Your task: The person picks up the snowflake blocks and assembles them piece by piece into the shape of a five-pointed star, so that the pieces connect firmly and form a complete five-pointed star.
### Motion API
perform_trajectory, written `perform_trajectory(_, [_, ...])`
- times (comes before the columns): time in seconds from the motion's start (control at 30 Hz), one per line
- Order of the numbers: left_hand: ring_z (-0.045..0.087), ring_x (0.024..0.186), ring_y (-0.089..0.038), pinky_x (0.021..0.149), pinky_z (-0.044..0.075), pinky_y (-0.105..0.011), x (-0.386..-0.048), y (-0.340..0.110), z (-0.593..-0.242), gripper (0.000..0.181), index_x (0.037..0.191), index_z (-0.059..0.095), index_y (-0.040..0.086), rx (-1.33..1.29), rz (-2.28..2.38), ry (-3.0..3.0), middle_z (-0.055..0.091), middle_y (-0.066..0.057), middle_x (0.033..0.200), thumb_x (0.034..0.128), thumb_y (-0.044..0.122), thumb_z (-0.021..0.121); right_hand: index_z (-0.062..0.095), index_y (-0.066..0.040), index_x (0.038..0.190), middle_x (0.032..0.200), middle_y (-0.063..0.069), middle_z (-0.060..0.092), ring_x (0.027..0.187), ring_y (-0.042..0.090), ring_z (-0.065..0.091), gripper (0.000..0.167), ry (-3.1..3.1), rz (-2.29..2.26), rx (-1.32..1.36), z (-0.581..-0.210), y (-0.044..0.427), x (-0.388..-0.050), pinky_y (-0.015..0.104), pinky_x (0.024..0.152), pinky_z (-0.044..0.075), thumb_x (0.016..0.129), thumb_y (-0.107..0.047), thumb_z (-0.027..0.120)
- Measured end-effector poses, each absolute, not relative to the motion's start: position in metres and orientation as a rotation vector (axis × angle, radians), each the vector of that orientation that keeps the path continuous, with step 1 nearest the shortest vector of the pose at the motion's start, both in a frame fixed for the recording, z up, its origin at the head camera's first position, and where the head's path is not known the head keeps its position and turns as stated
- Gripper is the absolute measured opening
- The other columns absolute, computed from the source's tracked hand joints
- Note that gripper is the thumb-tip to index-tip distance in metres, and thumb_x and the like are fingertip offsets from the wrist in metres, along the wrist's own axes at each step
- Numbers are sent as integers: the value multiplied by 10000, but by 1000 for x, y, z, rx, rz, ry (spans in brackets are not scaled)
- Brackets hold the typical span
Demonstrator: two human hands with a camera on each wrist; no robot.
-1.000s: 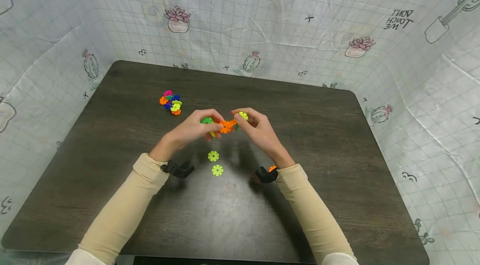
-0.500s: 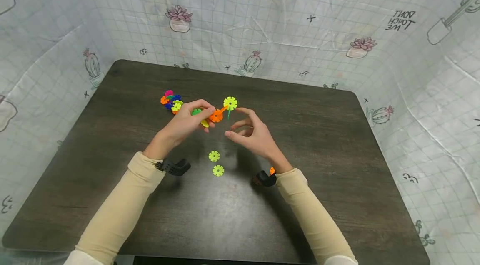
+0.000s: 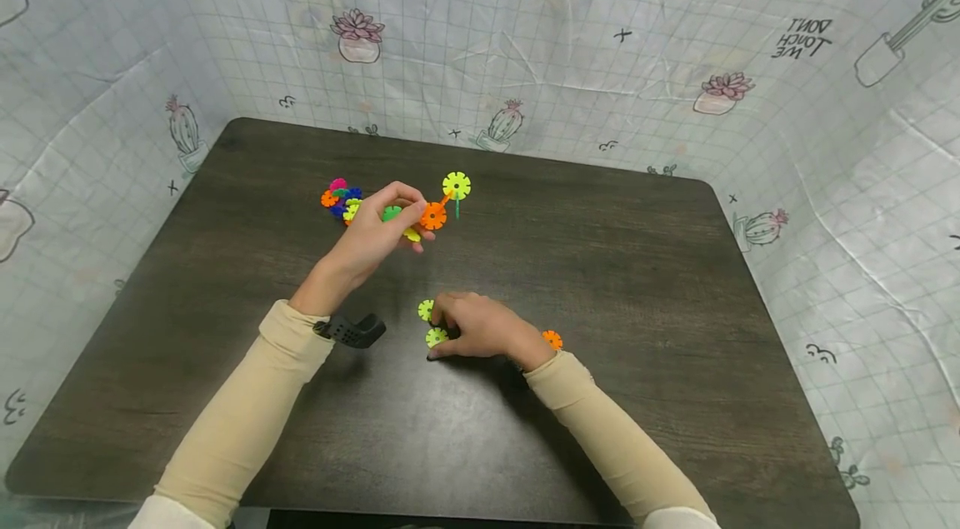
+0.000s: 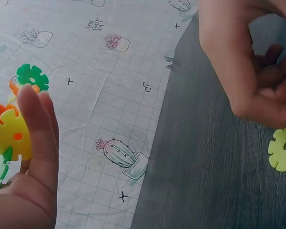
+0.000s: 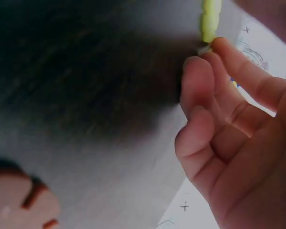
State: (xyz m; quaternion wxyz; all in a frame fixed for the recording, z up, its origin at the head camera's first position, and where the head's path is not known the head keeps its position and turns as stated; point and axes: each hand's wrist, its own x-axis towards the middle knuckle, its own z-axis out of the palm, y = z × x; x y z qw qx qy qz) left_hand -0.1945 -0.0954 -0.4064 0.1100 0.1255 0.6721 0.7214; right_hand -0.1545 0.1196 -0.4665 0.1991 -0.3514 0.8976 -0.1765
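Observation:
My left hand pinches a chain of joined notched discs above the table. An orange disc sticks out past its fingertips, with a yellow-green disc at the far end; a green disc lies by the thumb. In the left wrist view a yellow disc rests against the fingers. Over the table my right hand reaches, thumb and fingers apart, at two loose yellow-green discs, the upper one by its fingertips and the lower one between thumb and fingers. Neither disc is lifted.
A pile of joined colourful discs lies at the table's back left, partly behind the left hand. Beside the right wrist is a loose orange disc. The dark table meets a patterned cloth at the back and sides.
My right hand has let go of the disc chain and come down toward the loose yellow-green discs. The left hand has carried the chain a little up and left.

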Motion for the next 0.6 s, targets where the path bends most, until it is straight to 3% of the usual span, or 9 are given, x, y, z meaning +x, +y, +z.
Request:
perform_trajectory(0.17, [728, 873, -213, 789, 629, -403, -194, -95, -405, 196, 1174, 564, 42, 392, 2130, 1949, 531, -126, 1107, 1063, 202, 543, 620, -139, 1029, 882, -31, 576, 744, 98, 538, 287, 2516, -391, -990, -467, 115, -151, 234, 653, 467, 898, -324, 795])
perform_trajectory(0.43, [712, 891, -199, 871, 615, -418, -191, -95, -403, 292, 1269, 564, 5, 413, 2082, 1950, 566, -121, 1147, 1078, 218, 513, 639, -133, 1076, 1051, -4, 574, 922, 124, 578, 269, 2468, -401, -964, -464, 114, -152, 293, 824, 531, 898, -257, 799])
perform_trajectory(0.6, [695, 908, -184, 914, 598, -386, -190, -95, -402, 290, 1257, 571, 8, 418, 2079, 1966, 553, -111, 1175, 1078, 229, 511, 593, -138, 1031, 967, -21, 595, 838, 120, 562, 281, 2416, -510, -978, -466, 115, -153, 260, 743, 509, 879, -210, 818])
